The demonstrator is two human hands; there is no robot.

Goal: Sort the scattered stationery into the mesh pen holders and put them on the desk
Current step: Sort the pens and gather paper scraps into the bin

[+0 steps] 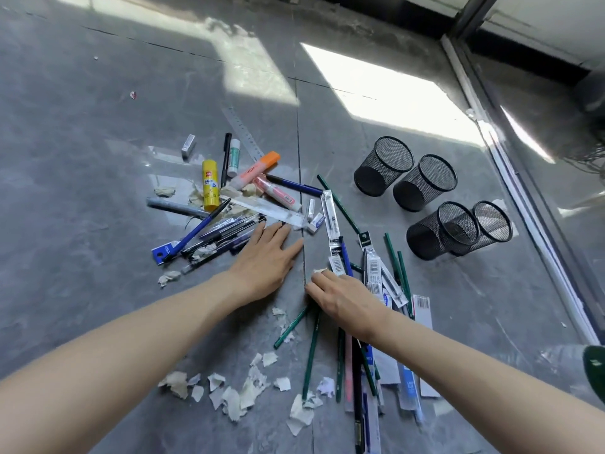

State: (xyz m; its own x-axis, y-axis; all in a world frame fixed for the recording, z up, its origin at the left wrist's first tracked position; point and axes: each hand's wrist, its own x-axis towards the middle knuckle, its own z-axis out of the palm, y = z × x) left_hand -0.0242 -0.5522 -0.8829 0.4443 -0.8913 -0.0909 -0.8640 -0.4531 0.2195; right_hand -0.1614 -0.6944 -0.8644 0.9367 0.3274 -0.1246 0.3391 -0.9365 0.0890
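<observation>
Edging the stationery (229,204), hands (263,260) flank bare floor (296,298).

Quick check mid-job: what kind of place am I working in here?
Most likely an indoor floor beside a sliding door or window, not a desk. Large grey tiles with joint lines, a metal track along the right edge, and sunlight patches falling across the tiles point to that.

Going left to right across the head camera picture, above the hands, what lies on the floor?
Small grey box → yellow glue stick → orange-capped highlighter → white eraser in blue sleeve → four black mesh pen holders.
</observation>
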